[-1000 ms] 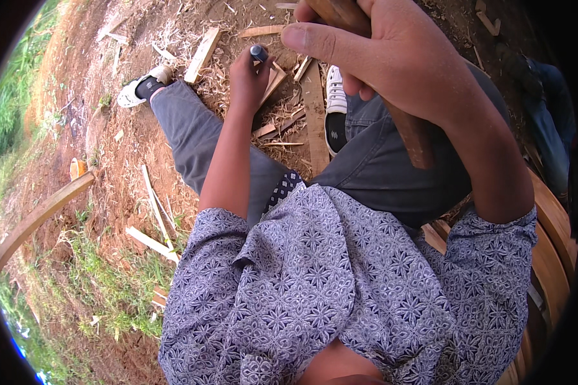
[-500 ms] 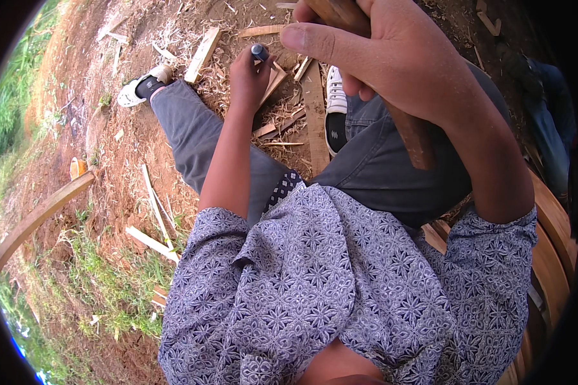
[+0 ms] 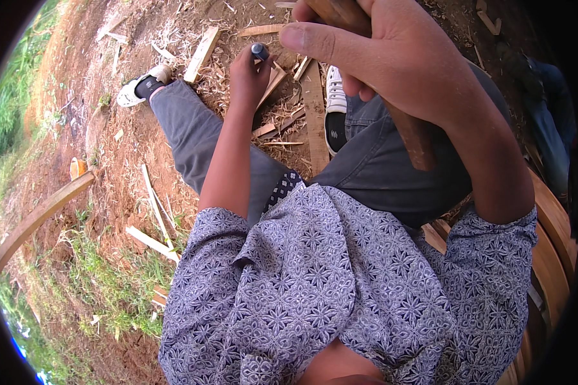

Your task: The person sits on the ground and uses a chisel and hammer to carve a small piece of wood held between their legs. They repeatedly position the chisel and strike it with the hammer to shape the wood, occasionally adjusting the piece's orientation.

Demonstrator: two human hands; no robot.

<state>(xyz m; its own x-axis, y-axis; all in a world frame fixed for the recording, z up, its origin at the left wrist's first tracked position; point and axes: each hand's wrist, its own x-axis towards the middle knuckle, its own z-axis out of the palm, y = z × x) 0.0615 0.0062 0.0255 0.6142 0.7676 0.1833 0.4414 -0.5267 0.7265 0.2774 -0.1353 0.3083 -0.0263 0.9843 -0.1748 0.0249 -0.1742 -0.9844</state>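
Between the person's feet on the ground (image 3: pixel 112 199), I am closing my left hand (image 3: pixel 249 80) narrowly around a dark tool (image 3: pixel 259 52); its round, metallic-looking end is showing above the fist, and I am not managing to tell its lower part, which the hand is hiding. Nearer the camera, I am wrapping my right hand (image 3: pixel 392 64) around a piece of brown wood (image 3: pixel 412 135), which is showing past the thumb and below the palm, slanting over the right thigh. The two hands are staying apart. Around the white shoes (image 3: pixel 335 90), pale shavings (image 3: pixel 221 83) are covering the ground; a long plank (image 3: pixel 316 119) is lying just beside the right shoe. Toward the ground's left edge, grass (image 3: pixel 109 276) is growing near a curved wooden bar (image 3: pixel 42 215). By the right edge, another person's trouser leg (image 3: pixel 552 122) is showing.
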